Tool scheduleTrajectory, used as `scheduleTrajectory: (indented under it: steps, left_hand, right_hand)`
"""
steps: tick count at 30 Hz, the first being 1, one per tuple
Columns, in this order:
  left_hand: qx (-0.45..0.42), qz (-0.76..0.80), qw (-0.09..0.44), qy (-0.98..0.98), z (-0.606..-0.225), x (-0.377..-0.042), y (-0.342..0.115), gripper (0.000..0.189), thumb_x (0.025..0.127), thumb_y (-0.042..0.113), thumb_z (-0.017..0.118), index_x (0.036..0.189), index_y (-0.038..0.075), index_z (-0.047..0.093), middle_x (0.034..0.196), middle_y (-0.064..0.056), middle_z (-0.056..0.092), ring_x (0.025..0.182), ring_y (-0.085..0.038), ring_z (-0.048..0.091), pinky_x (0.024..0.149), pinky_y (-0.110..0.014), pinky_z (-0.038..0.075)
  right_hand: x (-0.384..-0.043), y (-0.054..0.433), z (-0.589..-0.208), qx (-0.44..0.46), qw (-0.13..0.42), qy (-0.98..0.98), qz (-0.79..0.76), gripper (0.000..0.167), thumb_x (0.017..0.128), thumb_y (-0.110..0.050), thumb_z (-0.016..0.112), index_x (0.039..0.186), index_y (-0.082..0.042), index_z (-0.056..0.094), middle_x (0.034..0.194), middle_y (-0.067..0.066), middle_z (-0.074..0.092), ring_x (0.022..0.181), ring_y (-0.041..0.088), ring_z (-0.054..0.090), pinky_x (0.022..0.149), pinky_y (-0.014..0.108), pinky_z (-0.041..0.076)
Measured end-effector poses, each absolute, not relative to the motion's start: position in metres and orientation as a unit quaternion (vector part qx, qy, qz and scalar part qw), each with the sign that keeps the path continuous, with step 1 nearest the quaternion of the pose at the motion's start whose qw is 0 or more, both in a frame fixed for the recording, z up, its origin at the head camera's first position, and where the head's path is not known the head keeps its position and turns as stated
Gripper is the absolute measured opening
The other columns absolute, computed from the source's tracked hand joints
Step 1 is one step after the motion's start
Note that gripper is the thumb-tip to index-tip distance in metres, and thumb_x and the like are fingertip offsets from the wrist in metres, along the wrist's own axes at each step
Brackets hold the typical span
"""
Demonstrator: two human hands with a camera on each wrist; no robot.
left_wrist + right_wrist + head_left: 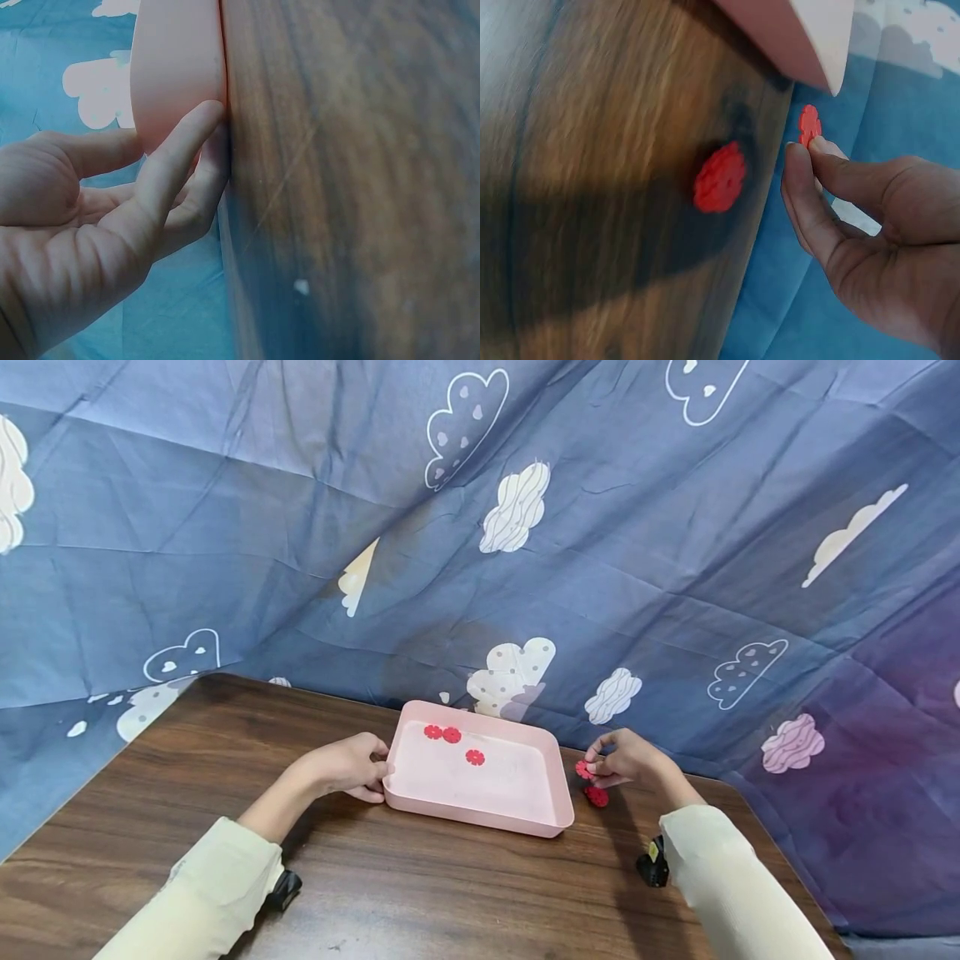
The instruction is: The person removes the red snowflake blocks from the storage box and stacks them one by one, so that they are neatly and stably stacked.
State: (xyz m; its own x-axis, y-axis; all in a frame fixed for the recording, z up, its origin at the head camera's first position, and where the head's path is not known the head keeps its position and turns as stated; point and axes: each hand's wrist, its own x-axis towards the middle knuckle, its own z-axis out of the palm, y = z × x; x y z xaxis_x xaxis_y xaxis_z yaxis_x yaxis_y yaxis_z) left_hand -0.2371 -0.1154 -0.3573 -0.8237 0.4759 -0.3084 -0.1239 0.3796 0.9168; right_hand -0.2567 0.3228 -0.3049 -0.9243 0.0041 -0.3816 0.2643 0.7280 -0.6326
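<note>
A shallow pink tray [480, 814] stands on the wooden table with a few red flower-shaped plastic discs inside: two side by side [442, 734] near the back left and one [475, 757] nearer the middle. My left hand [352, 767] grips the tray's left side, thumb at the rim and fingers against the outer wall [180, 67]. To the right of the tray, my right hand [626, 760] pinches another red disc [808, 124] between thumb and fingertips, held above the table. Below that hand lies a small red clump of discs [721, 178] on the wood.
The dark wooden table [450, 893] runs up to a blue cloth backdrop [637, 568] with cloud prints, close behind the tray. Black wrist devices show at the left cuff [283, 891] and right cuff [654, 862].
</note>
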Motion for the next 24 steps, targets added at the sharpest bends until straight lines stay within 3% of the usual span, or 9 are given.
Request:
scheduleTrajectory:
  steps: [10, 24]
  left_hand:
    - [0.12, 0.549, 0.274, 0.781, -0.356, -0.237, -0.116, 0.031, 0.109, -0.004, 0.047, 0.137, -0.018, 0.048, 0.108, -0.021, 0.065, 0.087, -0.02, 0.067, 0.081, -0.03, 0.068]
    - [0.118, 0.552, 0.274, 0.779, -0.358, -0.238, -0.116, 0.03, 0.109, -0.004, 0.047, 0.136, -0.018, 0.048, 0.104, -0.019, 0.064, 0.085, -0.019, 0.066, 0.079, -0.029, 0.068]
  right_hand:
    - [-0.247, 0.353, -0.32, 0.092, 0.2, 0.884, -0.413, 0.014, 0.099, 0.018, 0.057, 0.113, 0.017, 0.057, 0.086, 0.008, 0.065, 0.072, 0.013, 0.069, 0.074, 0.031, 0.07]
    - [-0.243, 0.36, -0.328, 0.078, 0.218, 0.877, -0.422, 0.016, 0.099, 0.016, 0.06, 0.115, 0.016, 0.058, 0.087, 0.006, 0.067, 0.075, 0.014, 0.067, 0.073, 0.028, 0.068]
